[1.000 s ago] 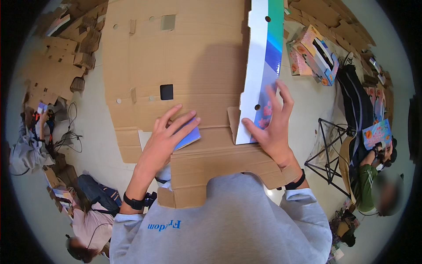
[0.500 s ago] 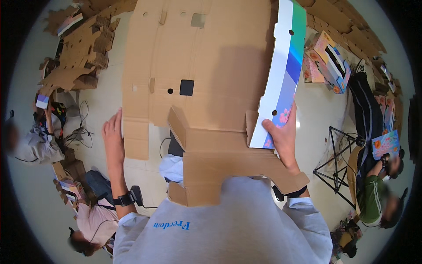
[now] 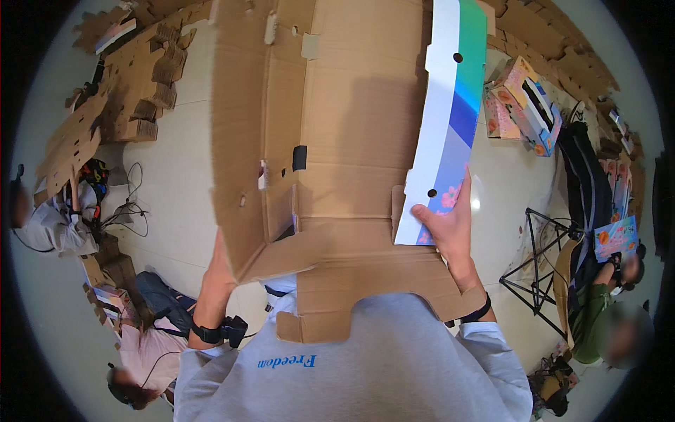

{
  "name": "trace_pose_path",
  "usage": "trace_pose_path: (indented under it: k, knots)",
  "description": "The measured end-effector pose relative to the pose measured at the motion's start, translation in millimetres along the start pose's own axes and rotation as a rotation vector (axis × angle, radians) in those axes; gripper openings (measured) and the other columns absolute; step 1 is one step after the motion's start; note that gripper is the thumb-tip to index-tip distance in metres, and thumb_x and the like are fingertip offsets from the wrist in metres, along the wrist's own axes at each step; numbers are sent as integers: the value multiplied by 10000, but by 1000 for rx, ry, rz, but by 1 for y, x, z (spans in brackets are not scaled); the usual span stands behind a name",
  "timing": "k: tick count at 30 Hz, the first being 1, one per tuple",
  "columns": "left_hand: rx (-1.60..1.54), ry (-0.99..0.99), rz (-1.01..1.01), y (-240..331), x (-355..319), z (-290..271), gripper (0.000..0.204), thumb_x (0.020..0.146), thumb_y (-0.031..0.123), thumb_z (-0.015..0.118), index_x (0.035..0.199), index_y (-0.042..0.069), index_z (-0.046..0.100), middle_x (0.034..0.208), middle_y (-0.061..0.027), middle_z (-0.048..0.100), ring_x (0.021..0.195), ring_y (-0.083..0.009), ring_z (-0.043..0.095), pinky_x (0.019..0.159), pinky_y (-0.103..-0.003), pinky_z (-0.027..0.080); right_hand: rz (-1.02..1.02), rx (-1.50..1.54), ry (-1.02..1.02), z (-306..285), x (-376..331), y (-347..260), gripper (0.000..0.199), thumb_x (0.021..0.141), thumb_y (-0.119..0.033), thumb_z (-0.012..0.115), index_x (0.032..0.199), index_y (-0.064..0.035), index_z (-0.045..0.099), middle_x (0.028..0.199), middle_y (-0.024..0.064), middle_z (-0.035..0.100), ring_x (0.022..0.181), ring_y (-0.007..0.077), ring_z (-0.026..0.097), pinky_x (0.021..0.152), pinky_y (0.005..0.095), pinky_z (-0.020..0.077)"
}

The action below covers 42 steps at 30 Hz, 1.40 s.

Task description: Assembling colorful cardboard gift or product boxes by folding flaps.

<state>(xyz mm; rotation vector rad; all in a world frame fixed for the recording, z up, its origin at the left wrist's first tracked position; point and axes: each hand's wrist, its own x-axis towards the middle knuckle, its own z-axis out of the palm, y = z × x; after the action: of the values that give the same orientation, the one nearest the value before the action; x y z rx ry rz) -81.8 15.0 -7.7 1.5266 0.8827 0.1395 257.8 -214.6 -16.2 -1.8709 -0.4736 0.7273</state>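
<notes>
While a large brown corrugated cardboard box blank point(image 3: 362, 141) stood half folded in front of me, the right hand point(image 3: 450, 221) grasped its right edge, and my thumb pressed on the glossy white, green and blue printed side strip point(image 3: 455, 133). The left hand point(image 3: 219, 264) was at the raised plain brown left panel point(image 3: 238, 141), which hid my fingers, so I could not tell its grip. Beyond the strip, a flower-printed carton point(image 3: 522, 109) rested on the pale tiled floor point(image 3: 176, 211).
</notes>
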Motion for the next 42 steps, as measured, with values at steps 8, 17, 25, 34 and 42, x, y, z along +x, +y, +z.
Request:
trace_pose_path:
  k: [8, 17, 25, 34, 42]
  knots:
    - [1131, -193, 1079, 76, 37, 83, 541, 915, 327, 725, 1435, 250, 598, 1722, 6, 402, 1587, -211, 358, 1210, -450, 441, -71, -45, -95, 5, -2, -9, 1209, 731, -110, 991, 1674, 28, 247, 1547, 214, 510, 1328, 278, 612, 1119, 395, 515]
    - [1479, -568, 1063, 99, 42, 95, 235, 931, 209, 664, 1136, 151, 764, 1561, -33, 598, 1572, -223, 404, 1320, -458, 301, -26, -11, -101, 12, -13, 3, 1178, 747, -121, 980, 1667, 29, 259, 1564, 215, 490, 1391, 291, 566, 1178, 415, 457]
    - [823, -367, 1198, 70, 42, 80, 217, 896, 157, 711, 1107, 154, 760, 1347, -58, 695, 1491, -261, 508, 1291, -454, 391, 60, 360, -81, 13, -13, -3, 1094, 841, -116, 896, 1692, 11, 220, 1628, 178, 423, 1483, 276, 453, 1252, 406, 357]
    - [1262, -217, 1304, 20, 17, 15, 384, 956, 227, 770, 1336, 195, 732, 1440, 12, 654, 1371, -271, 604, 1178, -460, 478, -17, 395, -106, 15, -14, 0, 1029, 897, -151, 850, 1701, -1, 225, 1656, 180, 395, 1520, 280, 409, 1282, 414, 303]
    - [314, 156, 837, 14, 10, 63, 735, 724, 382, 989, 1292, 101, 617, 1469, -155, 490, 1347, -330, 522, 1107, -572, 437, -65, 351, -151, 8, -2, 16, 1115, 893, -280, 896, 1717, -15, 193, 1670, 179, 385, 1530, 284, 405, 1281, 414, 302]
